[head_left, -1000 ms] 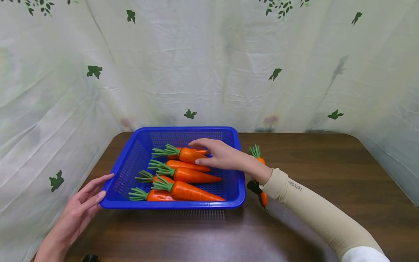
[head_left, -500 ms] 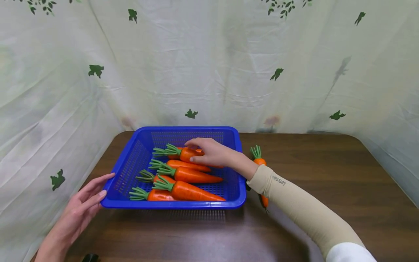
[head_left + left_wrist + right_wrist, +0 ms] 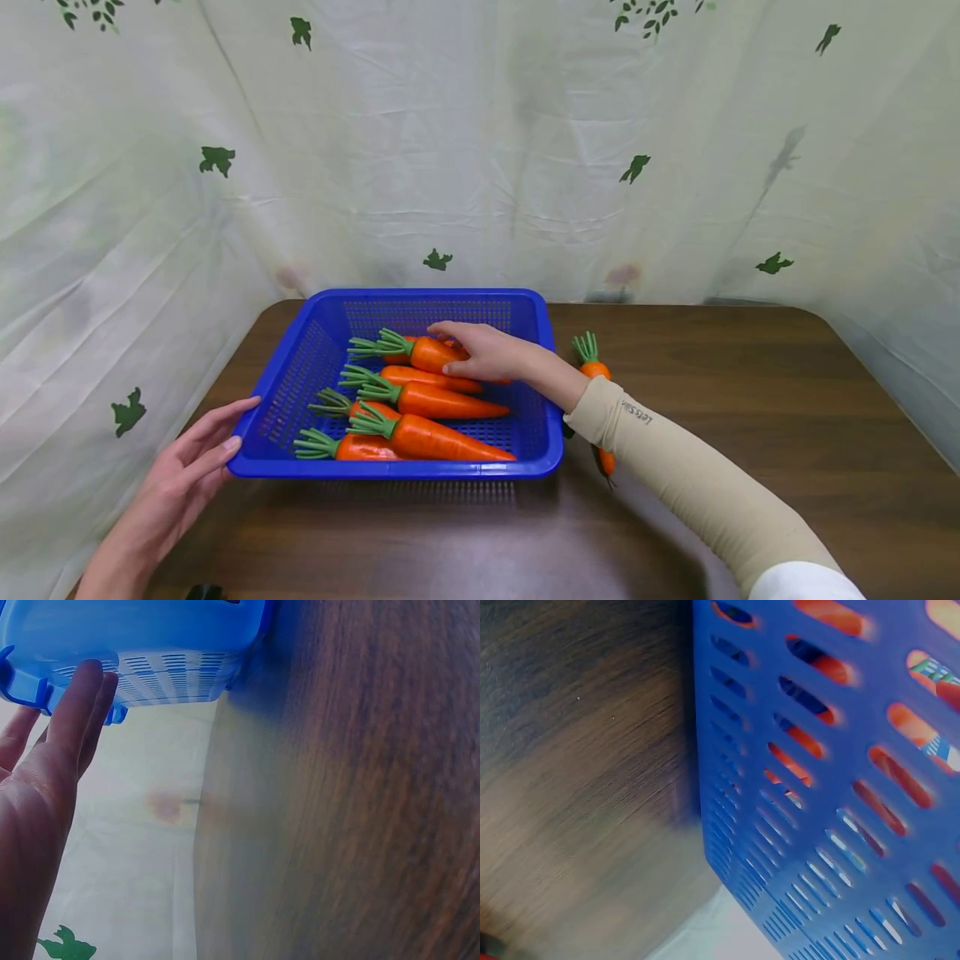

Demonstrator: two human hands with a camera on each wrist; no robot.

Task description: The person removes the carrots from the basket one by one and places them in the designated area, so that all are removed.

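Note:
A blue plastic basket point(image 3: 405, 469) on the table holds several orange carrots with green stalks, all lying with their stalks to the left. My left hand point(image 3: 176, 475) rests at the basket's front left corner, its thumb and straight fingers touching the rim. In the left wrist view, that hand point(image 3: 56, 750) has its fingers extended against the basket's outer side point(image 3: 165, 630). My right hand point(image 3: 487, 352) reaches over the right rim and spans a carrot point(image 3: 433, 354) at the back, thumb on its near side, fingers on its far side. The right wrist view shows only the slotted basket wall point(image 3: 840, 772), hiding that hand.
Right of the basket, another carrot point(image 3: 594, 368) lies on the brown wooden table point(image 3: 735, 375), partly covered by the right forearm's beige sleeve point(image 3: 675, 458). A pale curtain point(image 3: 480, 167) with green bird shapes hangs behind and at both sides. A small black object point(image 3: 204, 592) shows at the bottom edge.
My right hand has moved left over the back carrot, and the sleeve now covers more of the carrot on the table. Basket and left hand have stayed in place.

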